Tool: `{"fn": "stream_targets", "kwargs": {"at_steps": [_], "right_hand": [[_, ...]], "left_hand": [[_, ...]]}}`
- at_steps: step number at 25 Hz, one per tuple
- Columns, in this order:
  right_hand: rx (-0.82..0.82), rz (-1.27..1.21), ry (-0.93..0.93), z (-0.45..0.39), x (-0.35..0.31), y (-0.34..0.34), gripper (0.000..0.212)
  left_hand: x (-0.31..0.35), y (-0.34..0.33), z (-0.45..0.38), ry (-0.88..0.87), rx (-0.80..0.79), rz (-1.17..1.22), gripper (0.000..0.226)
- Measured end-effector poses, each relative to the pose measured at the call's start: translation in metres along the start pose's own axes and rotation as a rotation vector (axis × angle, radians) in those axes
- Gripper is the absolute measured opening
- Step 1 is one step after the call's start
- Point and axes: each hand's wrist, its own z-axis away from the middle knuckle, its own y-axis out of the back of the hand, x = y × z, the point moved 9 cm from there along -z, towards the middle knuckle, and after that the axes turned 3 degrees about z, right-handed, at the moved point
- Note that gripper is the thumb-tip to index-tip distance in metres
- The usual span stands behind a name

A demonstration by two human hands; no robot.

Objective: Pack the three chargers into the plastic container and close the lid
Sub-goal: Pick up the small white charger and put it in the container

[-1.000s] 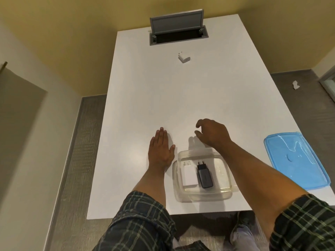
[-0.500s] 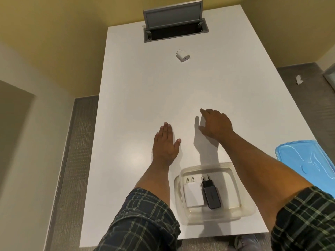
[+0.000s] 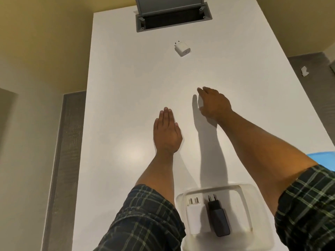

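Observation:
A clear plastic container [image 3: 257,201] sits at the near edge of the white table [image 3: 126,87]. Inside it lie a white charger [image 3: 196,217] and a black charger [image 3: 218,219] side by side. A third, white cube charger [image 3: 182,49] lies far up the table, near the hatch. My left hand [image 3: 167,133] rests flat on the table, palm down, holding nothing. My right hand [image 3: 213,104] hovers above the table with its fingers stretched toward the far charger, empty and well short of it. A sliver of the blue lid [image 3: 323,155] shows behind my right arm.
A grey cable hatch [image 3: 173,19] stands with its flap up at the table's far end. A scrap of white paper [image 3: 304,71] lies on the grey floor to the right. Yellow walls surround the table.
My right hand has left the container and reached farther up the table toward the far charger. My head has leaned forward, so the container and lid slid down the view.

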Motion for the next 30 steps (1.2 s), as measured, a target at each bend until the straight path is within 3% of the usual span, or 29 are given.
{"fn": "stream_targets", "kwargs": {"at_steps": [13,24,30], "right_hand": [[0.079,-0.132,-0.016,-0.113,0.002,0.017,0.064],[0.036,0.145,0.052,-0.203,-0.021,0.040,0.129],[-0.046,0.205,0.064,-0.236,-0.030,0.044,0.144]], "left_hand": [[0.008,-0.005,-0.090,0.002,0.065,-0.055,0.062],[0.011,-0.006,-0.140,0.035,0.109,-0.047,0.063],[0.012,-0.009,-0.160,0.047,0.109,-0.056,0.064]]}}
